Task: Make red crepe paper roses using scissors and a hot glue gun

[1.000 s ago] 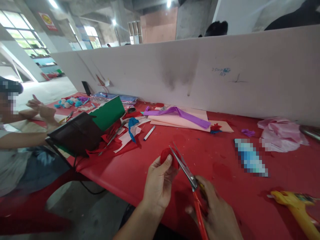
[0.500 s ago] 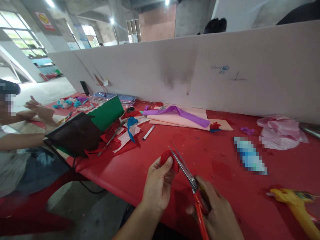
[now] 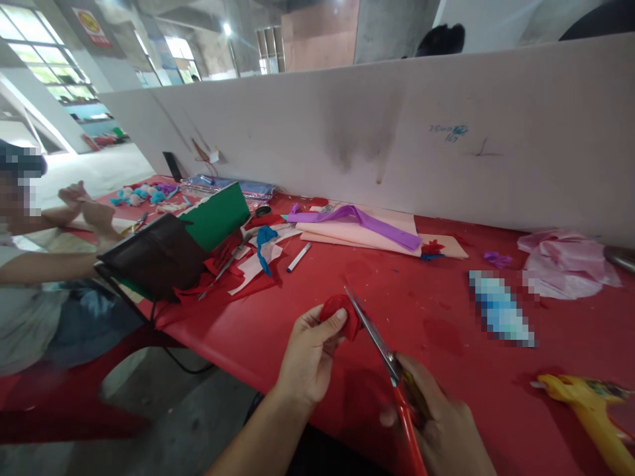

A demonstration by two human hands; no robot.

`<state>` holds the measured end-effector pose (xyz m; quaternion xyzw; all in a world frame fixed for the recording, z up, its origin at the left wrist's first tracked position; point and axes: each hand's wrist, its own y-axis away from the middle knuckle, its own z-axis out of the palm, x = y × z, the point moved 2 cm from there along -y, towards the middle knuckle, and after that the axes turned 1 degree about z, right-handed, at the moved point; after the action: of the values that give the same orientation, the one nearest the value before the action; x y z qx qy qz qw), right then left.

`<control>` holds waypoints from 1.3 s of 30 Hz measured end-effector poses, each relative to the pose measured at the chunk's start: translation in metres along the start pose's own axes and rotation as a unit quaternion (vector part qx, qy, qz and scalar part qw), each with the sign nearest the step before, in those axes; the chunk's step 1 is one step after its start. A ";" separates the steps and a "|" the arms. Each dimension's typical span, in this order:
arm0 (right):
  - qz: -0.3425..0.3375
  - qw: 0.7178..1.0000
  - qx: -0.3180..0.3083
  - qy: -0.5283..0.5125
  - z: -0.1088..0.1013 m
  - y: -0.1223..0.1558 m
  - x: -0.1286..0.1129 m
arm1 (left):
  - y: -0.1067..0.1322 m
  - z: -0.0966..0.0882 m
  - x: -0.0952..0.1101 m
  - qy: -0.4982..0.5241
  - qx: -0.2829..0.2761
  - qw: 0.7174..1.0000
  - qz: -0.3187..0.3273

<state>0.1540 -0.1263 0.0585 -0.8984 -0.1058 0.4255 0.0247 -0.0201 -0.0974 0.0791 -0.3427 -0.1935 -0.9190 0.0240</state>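
Between the thumb and fingers of my left hand [image 3: 310,354] is a small red piece of fabric [image 3: 353,322], roughly round at its top edge. My right hand [image 3: 444,413] grips a pair of scissors [image 3: 380,347] with red handles. Their metal blades point up and to the left, lying close together beside the right edge of the fabric. Whether the blades touch it I cannot tell. Part of the fabric is covered by my left thumb, and some fingers of my right hand are hidden behind the handles.
A yellow glue gun [image 3: 578,396] lies at the right on the red table [image 3: 238,350]. Farther back are a marker [image 3: 298,258], a purple strip [image 3: 377,231] on peach sheets, and crumpled pink plastic [image 3: 565,264]. Fabric scraps lie near a green board [image 3: 218,218]. Another person sits at the left.
The scissor blades, apart half a second ago, have come together and sit slightly farther right. More of the red fabric shows above my left hand. The whole view has shifted a little.
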 end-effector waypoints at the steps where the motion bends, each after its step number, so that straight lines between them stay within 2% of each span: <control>1: -0.003 1.000 0.002 0.013 -0.002 0.000 0.000 | -0.001 -0.002 0.002 -0.007 -0.006 1.000 -0.002; 6: -0.017 0.997 -0.001 0.070 -0.013 0.001 -0.001 | -0.003 -0.010 0.011 -0.051 -0.045 0.998 -0.011; 12: 0.008 0.998 -0.026 0.060 -0.018 0.007 -0.003 | -0.004 -0.019 0.012 -0.089 -0.085 0.992 0.003; 18: 0.023 0.996 -0.031 0.081 -0.027 0.005 0.005 | -0.007 -0.024 0.014 -0.098 -0.093 0.991 0.012; 20: 0.008 0.995 -0.033 0.093 -0.028 0.003 0.004 | -0.008 -0.025 0.014 -0.095 -0.092 0.991 0.011; 26: -0.033 0.987 -0.106 0.118 -0.021 -0.006 -0.001 | -0.008 -0.026 0.012 -0.096 -0.096 0.991 -0.001; 33: -0.050 0.986 -0.103 0.122 -0.017 -0.009 0.001 | -0.006 -0.026 0.011 -0.087 -0.099 0.991 0.011; 39: -0.031 0.988 -0.120 0.089 -0.017 -0.010 -0.002 | -0.006 -0.025 0.011 -0.069 -0.104 0.992 0.002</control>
<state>0.1641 -0.1158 0.0717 -0.9254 -0.1812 0.3273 -0.0602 -0.0456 -0.1006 0.0669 -0.4066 -0.0973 -0.9081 -0.0230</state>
